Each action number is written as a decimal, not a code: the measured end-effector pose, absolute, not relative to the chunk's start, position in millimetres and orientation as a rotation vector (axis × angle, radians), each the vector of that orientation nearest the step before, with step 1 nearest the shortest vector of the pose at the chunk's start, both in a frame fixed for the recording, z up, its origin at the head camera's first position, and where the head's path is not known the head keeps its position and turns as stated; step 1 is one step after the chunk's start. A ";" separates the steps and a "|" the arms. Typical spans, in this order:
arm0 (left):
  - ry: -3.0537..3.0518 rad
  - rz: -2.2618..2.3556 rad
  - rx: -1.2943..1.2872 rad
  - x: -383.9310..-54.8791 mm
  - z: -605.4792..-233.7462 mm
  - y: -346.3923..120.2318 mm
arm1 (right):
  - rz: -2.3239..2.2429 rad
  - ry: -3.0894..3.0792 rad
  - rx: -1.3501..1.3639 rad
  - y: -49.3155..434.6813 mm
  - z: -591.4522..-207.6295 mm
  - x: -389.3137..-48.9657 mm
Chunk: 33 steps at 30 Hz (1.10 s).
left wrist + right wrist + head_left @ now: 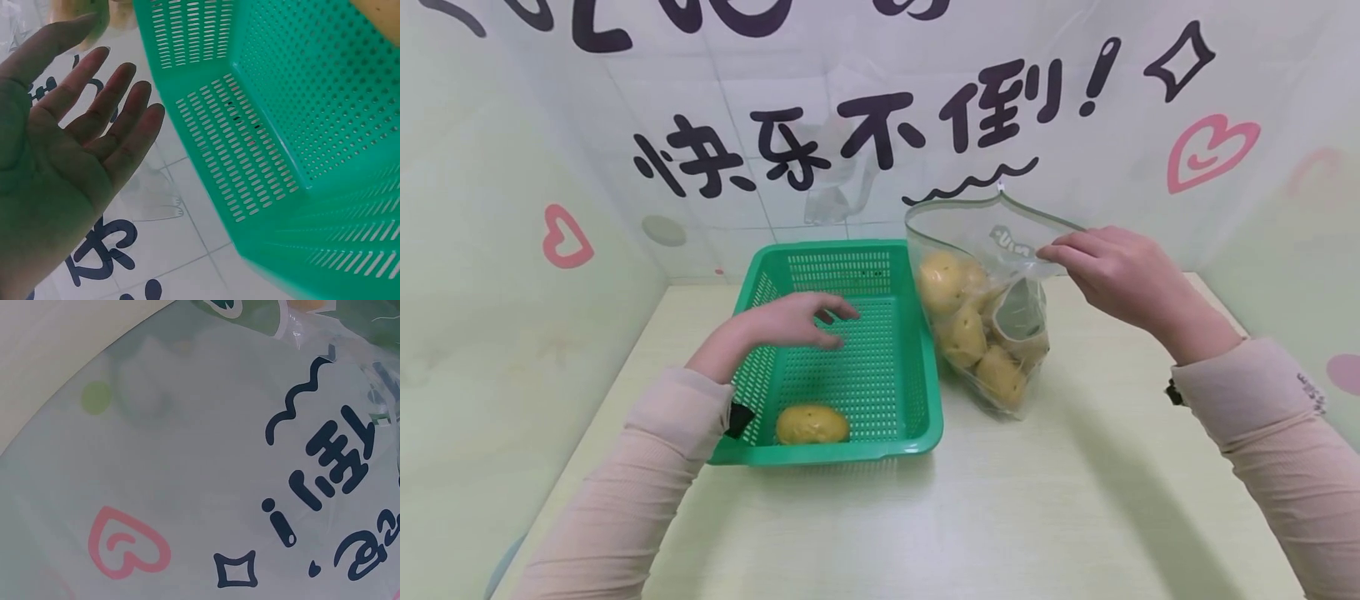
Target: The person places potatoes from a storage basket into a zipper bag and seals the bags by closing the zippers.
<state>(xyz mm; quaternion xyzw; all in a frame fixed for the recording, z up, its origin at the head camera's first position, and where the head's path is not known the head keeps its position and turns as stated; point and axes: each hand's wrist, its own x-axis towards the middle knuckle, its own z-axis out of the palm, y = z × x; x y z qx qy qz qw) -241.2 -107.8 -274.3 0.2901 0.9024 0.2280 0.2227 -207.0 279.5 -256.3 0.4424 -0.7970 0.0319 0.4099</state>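
Observation:
My left hand point(797, 321) is over the green plastic basket point(934, 442), holding nothing; the left wrist view has its fingers point(106, 103) loosely spread beside the basket's wall. One yellow potato point(812, 425) lies in the basket at its near side. To the right of the basket, a clear zip bag point(1030, 242) with several potatoes point(964, 335) inside stands with its mouth apart. My right hand point(1112, 267) pinches the bag's upper right edge between thumb and fingers. In the right wrist view part of the bag point(300, 328) shows at the top, but the hand does not.
The pale tabletop point(1000, 517) carries the basket and bag. A white printed sheet point(850, 75) with black characters and pink hearts hangs close behind them, and pale walls point(490, 333) stand at both sides.

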 end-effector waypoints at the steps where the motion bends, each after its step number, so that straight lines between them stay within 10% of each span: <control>1: 2.483 0.623 0.800 -241.0 -276.3 -109.3 | 0.073 -2.007 1.116 279.5 -256.5 -207.0; 33: 2.287 0.461 0.705 -226.7 -298.8 -134.0 | 0.071 -2.004 1.127 276.6 -257.8 -209.1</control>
